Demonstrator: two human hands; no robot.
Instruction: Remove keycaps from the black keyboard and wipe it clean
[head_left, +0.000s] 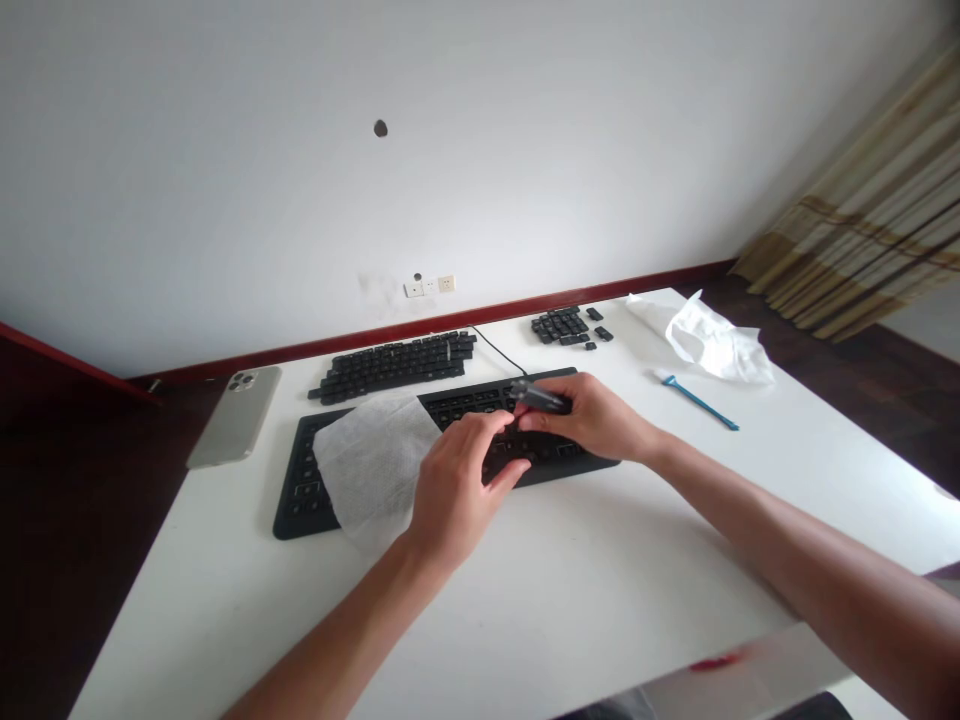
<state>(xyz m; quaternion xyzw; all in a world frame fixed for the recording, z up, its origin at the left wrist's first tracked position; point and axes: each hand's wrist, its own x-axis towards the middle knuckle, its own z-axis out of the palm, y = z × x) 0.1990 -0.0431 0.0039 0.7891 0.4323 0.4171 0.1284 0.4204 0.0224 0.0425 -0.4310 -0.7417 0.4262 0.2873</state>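
Note:
A black keyboard base (311, 520) with its keycaps taken off lies across the white table. My right hand (600, 415) is closed around a dark slim tool (544, 398) over the right half of the base; its tip is blurred and its kind is unclear. Just left of it, my left hand (461, 480) hovers low over the base, thumb and index finger apart, the index fingertip close to the tool. Whether that fingertip touches the tool, I cannot tell. A white wipe (375, 450) covers part of the base beside my left hand.
Behind the base, black keycaps (394, 365) lie in rows, with a smaller group of keycaps (559, 325) further right. A phone (236, 415) rests at the table's left edge. On the right are a blue brush (701, 402) and a crumpled white wipe (712, 340). A cable (499, 352) runs backward.

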